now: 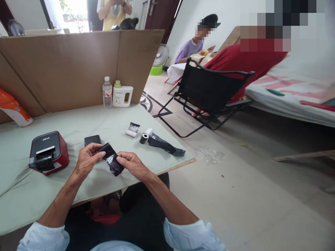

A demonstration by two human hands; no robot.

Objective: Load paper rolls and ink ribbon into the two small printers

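Observation:
My left hand pinches the upper left end of a black shiny ribbon between thumb and fingers. At its right edge my right hand grips it too, thumb on top. The ribbon is held tilted just above the table's front part, its glossy lower part crumpled. Behind my left hand lies a small black case, partly covered by the fingers. To the left stands a red and black label printer with a dark piece sticking out of its front slot.
A white roll with dark film, a small black-and-white roll and a black strip lie on the green-covered table. A water bottle and white jug stand by the cardboard screen. A folding chair holds a person.

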